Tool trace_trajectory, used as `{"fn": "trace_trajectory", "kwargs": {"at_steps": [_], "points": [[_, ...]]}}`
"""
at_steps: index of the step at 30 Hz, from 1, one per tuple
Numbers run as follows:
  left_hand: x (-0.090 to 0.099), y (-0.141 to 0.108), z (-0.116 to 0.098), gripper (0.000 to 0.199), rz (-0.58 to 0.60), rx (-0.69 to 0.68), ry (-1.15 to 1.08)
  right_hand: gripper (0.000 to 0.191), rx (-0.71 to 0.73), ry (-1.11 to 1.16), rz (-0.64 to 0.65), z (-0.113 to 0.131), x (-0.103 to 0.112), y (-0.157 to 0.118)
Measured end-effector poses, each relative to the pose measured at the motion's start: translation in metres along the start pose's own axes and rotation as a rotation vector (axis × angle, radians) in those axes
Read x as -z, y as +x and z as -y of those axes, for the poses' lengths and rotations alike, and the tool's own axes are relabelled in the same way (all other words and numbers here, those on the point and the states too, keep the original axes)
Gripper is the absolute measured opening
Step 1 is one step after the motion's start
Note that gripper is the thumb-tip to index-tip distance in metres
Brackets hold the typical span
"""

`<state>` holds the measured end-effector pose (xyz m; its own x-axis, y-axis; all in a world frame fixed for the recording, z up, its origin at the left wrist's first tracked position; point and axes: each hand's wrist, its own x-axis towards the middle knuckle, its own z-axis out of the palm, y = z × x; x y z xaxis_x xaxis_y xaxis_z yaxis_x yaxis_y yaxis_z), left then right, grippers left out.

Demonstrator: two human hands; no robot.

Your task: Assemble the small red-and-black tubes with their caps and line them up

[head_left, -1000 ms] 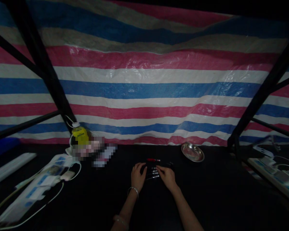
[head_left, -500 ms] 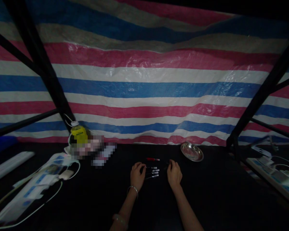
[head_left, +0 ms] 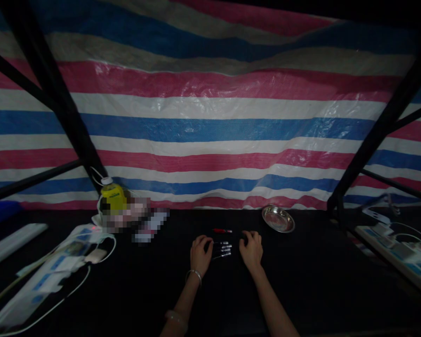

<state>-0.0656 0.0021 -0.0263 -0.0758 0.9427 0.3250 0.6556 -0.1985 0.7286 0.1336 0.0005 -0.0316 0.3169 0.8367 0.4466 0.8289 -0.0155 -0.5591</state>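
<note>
Several slim, dark pen-like sticks (head_left: 226,249) with shiny silver ends lie side by side on the black table. My left hand (head_left: 200,255) rests at their left ends, fingers loosely bent, with a gap between thumb and forefinger; whether it touches the sticks is hard to see. Just beyond them lies a red pen-like stick (head_left: 221,230), its silver end pointing right. On the right side of the group, my right hand (head_left: 251,250) is open, thumb and forefinger apart, and nothing visible sits between them. Dim light hides the sticks' dark parts.
A round metal dish (head_left: 278,219) stands at the back right. On the left are a power strip (head_left: 52,276) with plugs and cables, and a yellow bottle (head_left: 114,196). Another power strip (head_left: 396,250) lies far right. A striped sheet (head_left: 224,164) hangs behind.
My right hand has shifted slightly left toward the sticks, and its thumb and forefinger show more clearly apart. My left hand stays in place. The view has moved slightly.
</note>
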Motion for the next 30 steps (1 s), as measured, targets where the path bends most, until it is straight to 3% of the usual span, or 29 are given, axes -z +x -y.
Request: {"fn": "trace_trajectory", "kwargs": {"at_steps": [6, 12, 17, 20, 23, 25, 27, 30], "points": [[-0.001, 0.0, 0.001, 0.025, 0.027, -0.002, 0.027, 0.03, 0.149, 0.028, 0.078, 0.013, 0.005, 0.015], [-0.001, 0.0, 0.001, 0.022, 0.015, 0.006, 0.032, 0.025, 0.174, -0.005, 0.165, 0.027, -0.006, 0.016], [-0.002, 0.0, 0.002, 0.022, 0.003, -0.011, 0.031, 0.022, 0.174, 0.063, 0.122, 0.027, -0.01, 0.012], [-0.003, 0.0, 0.002, 0.024, -0.009, 0.009, 0.019, 0.026, 0.181, 0.284, 0.02, 0.027, -0.006, 0.011], [-0.003, 0.0, 0.001, 0.024, -0.011, 0.005, 0.002, 0.029, 0.065, 0.584, -0.182, 0.029, -0.004, 0.008], [-0.003, 0.0, 0.001, 0.023, -0.015, -0.003, -0.006, 0.03, -0.074, 0.78, -0.245, 0.031, -0.006, 0.007], [-0.003, 0.0, 0.001, 0.022, -0.024, -0.008, -0.005, 0.032, -0.238, 1.0, -0.185, 0.031, -0.008, 0.007], [-0.002, 0.0, 0.001, 0.02, -0.037, -0.016, -0.012, 0.031, -0.517, 1.374, 0.039, 0.03, -0.011, 0.012]]}}
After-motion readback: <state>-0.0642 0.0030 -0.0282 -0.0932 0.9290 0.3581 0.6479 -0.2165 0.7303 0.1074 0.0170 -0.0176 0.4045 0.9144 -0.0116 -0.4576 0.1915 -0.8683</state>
